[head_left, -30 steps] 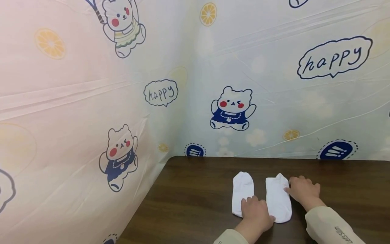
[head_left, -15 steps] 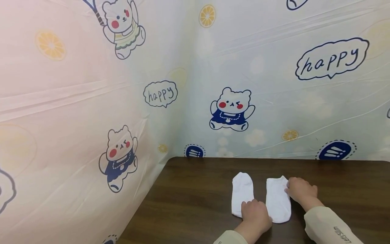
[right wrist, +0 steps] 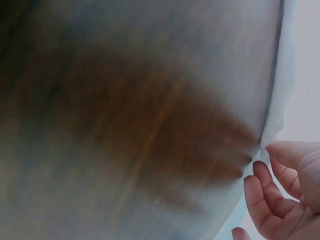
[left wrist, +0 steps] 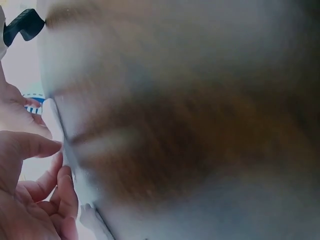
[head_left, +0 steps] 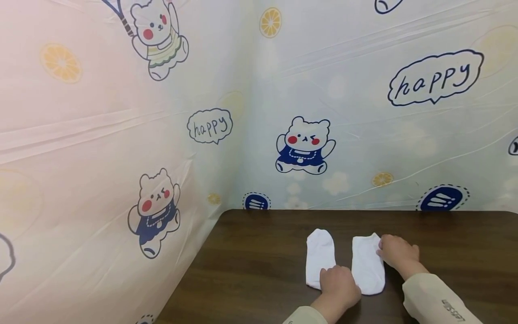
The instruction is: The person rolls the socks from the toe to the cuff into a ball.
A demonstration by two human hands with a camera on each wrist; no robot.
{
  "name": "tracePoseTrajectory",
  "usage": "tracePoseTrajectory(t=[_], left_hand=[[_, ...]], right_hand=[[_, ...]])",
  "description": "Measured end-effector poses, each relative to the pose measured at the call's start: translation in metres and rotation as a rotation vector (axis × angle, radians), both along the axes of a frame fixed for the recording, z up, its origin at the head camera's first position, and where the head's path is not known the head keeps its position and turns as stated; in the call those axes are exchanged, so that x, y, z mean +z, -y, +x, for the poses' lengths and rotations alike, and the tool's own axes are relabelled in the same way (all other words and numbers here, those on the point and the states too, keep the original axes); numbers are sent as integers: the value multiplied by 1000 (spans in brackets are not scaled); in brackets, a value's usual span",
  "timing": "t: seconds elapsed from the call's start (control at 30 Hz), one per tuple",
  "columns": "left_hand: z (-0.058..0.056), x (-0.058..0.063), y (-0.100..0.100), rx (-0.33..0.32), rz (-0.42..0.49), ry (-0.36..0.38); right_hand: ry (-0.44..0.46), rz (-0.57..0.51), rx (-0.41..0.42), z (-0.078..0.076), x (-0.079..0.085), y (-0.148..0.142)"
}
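Note:
Two white ankle socks lie flat, side by side, on the dark wooden table: the left sock [head_left: 319, 254] and the right sock [head_left: 367, 265]. My left hand [head_left: 339, 288] is between their near ends, its thumb at the right sock's lower left edge. In the left wrist view the thumb and curled fingers of this hand [left wrist: 40, 195] meet at that sock's edge [left wrist: 53, 119]. My right hand [head_left: 399, 254] pinches the right sock's upper right edge. Up close in the right wrist view, its thumb [right wrist: 290, 151] touches the sock [right wrist: 284, 90], fingers bent nearby.
The brown table [head_left: 251, 261] extends left and right of the socks. Behind it and along the left hangs a pale curtain [head_left: 226, 171] printed with bears and orange slices. A dark object [left wrist: 25, 25] shows at the left wrist view's upper left.
My right hand has drawn slightly left and nearer, its fingers gathering at the right sock's edge, whose top corner has shifted a little. The left hand has stayed almost still. The head view drifts slightly.

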State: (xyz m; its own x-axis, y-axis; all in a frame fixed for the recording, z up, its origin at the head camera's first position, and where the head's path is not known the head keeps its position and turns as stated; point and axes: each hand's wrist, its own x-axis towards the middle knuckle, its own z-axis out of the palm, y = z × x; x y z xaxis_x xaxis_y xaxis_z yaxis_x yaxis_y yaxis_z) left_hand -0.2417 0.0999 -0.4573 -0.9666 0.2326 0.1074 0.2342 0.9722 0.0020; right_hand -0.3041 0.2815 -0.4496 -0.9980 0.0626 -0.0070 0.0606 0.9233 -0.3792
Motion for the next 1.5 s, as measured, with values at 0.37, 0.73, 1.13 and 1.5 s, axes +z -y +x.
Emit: tracePoseTrajectory(t=[0.37, 0.73, 1.13, 1.5], left_hand=[[-4, -1, 8, -64, 439, -69], [-5, 0, 13, -54, 606, -79], [-3, 5, 19, -55, 666, -63], [-3, 9, 26, -66, 763, -45]], right_hand=[[-17, -22, 10, 3, 4, -1], [-59, -28, 18, 3, 7, -4], [-147, -47, 13, 8, 17, -4], [-184, -65, 17, 10, 23, -1]])
